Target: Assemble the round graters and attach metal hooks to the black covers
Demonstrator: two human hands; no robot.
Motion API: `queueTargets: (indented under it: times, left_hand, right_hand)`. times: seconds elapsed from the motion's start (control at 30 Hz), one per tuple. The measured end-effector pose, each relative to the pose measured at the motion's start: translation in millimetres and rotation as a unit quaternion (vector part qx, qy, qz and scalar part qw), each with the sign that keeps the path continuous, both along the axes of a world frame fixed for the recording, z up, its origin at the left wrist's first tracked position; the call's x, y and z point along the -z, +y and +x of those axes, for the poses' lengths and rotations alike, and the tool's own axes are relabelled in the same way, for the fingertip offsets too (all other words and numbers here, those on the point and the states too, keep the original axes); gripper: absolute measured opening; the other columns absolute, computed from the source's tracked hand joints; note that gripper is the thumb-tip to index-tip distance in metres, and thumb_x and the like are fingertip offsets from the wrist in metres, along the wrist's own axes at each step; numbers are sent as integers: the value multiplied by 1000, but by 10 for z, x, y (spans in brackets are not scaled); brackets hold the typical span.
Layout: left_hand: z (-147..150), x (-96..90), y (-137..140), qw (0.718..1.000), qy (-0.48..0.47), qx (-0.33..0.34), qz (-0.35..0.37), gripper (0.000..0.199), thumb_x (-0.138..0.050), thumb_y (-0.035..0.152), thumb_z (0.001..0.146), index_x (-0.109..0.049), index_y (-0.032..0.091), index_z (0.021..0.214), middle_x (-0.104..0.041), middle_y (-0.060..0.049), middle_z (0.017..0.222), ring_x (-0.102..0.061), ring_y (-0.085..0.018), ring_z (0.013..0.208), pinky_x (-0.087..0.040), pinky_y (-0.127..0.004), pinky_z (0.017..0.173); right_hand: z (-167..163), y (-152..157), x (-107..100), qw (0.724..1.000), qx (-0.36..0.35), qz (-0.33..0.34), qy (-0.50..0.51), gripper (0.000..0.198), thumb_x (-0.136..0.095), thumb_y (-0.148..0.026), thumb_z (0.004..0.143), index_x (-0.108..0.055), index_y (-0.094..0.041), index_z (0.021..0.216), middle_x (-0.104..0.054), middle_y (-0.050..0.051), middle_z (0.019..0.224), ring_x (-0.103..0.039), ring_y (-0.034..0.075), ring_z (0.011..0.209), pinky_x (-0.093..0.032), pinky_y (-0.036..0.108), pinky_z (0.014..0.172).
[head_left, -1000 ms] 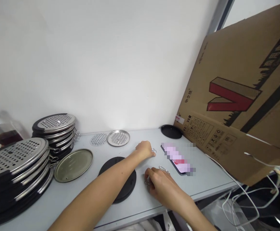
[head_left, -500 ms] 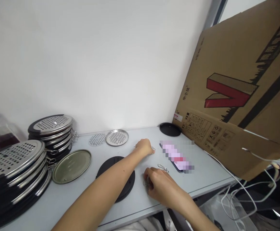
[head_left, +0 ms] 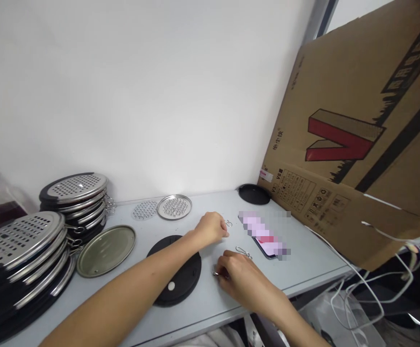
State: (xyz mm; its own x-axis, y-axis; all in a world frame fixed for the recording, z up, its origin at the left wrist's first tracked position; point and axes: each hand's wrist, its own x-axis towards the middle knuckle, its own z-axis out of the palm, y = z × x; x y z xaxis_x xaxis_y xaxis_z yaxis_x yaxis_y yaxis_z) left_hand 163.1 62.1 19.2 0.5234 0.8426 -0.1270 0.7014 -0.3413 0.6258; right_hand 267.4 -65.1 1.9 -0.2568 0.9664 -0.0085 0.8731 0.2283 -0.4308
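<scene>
Head view: left hand curled, fingertips hidden, grip cannot be told; wire rings just beyond it. Right hand pinches a small metal piece; wire clip just beyond. Black disc on worktop, left of right hand, partly behind left forearm.

The fingers of the right hand hide most of a shiny metal piece; just beyond, a wire clip is partly covered. The left hand has its palm hidden. Beneath the left forearm, part of the black disc is covered. Right of both hands, the phone screen is blurred; far left, the near plate stack is cut off at the edge
</scene>
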Motion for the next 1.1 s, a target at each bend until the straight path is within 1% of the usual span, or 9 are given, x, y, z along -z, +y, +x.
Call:
queueTargets:
  times: [0.1, 0.2, 0.27, 0.37, 0.5, 0.67, 0.8, 0.97, 1.1]
  left_hand:
    - [-582, -196, -74, 997, -74, 1, 21, 9, -72, 26, 80, -71, 17, 81, -72, -2, 81, -68, -17, 81, -50, -25, 73]
    - [-1196, -322, -184, 986, -165, -20, 19, 18, -66, 34, 84, -69, 17, 82, -68, -1, 74, -63, -16, 71, -47, -25, 66]
    - [-1499, -308, -279, 971, -237, -42, -6, 20, -68, 36, 83, -68, 16, 85, -65, 0, 73, -60, -14, 68, -46, -25, 66]
    - [-1732, -153, -407, 947, -310, -67, -42, 24, -71, 35, 80, -69, 17, 95, -62, 1, 72, -57, -12, 66, -46, -25, 66]
    - [-1754, 76, -490, 923, -370, -97, -47, 20, -72, 33, 81, -72, 17, 93, -65, 0, 75, -58, -12, 69, -47, -24, 67]
    - [-1674, 158, -553, 925, -372, -79, 18, 17, -74, 27, 78, -76, 17, 92, -72, -6, 91, -66, -19, 86, -51, -28, 81]
    - [-1671, 132, -599, 921, -377, -87, 45, 17, -72, 28, 80, -77, 17, 92, -73, -7, 91, -67, -19, 87, -53, -30, 82]
    - [-1651, 132, -632, 922, -384, -59, 10, 22, -70, 29, 84, -76, 18, 101, -73, -7, 96, -67, -20, 90, -53, -30, 84]
    - [-1592, 189, -647, 931, -356, -55, 59, 19, -68, 26, 85, -77, 22, 102, -71, -6, 94, -67, -19, 90, -52, -30, 84]
  right_hand:
    - [51, 80, -172, 994, -29, 22, 102, 18, -51, -13, 81, -67, -19, 82, -69, 5, 86, -61, 17, 76, -41, 27, 69]
    - [-39, 328, -349, 971, -58, 4, 233, 16, -51, -24, 89, -66, -19, 86, -70, 2, 77, -62, 15, 69, -43, 26, 66]
    - [-197, 555, -381, 944, -52, -36, 323, 16, -57, -31, 88, -67, -18, 90, -69, 1, 72, -60, 12, 59, -43, 25, 60]
    - [-483, 850, -270, 887, -46, -141, 437, 24, -67, -36, 79, -67, -15, 91, -67, 1, 66, -52, 10, 47, -31, 21, 42]
    - [-694, 980, -50, 806, -43, -252, 534, 33, -77, -39, 69, -70, -11, 86, -65, 1, 64, -50, 7, 47, -29, 19, 40]
    - [-699, 865, 38, 721, -46, -322, 612, 31, -83, -33, 67, -73, -10, 86, -67, 3, 70, -51, 5, 50, -30, 18, 42]
    - [-687, 805, 57, 705, -20, -317, 634, 28, -84, -32, 67, -73, -11, 83, -66, 2, 69, -48, 4, 49, -31, 18, 43]
    - [-692, 786, 58, 701, -9, -310, 642, 27, -83, -30, 68, -72, -11, 85, -66, 2, 69, -48, 4, 48, -31, 17, 43]
    - [-705, 770, 77, 675, -31, -342, 653, 23, -83, -27, 69, -72, -10, 80, -64, 1, 69, -47, 3, 49, -30, 16, 44]
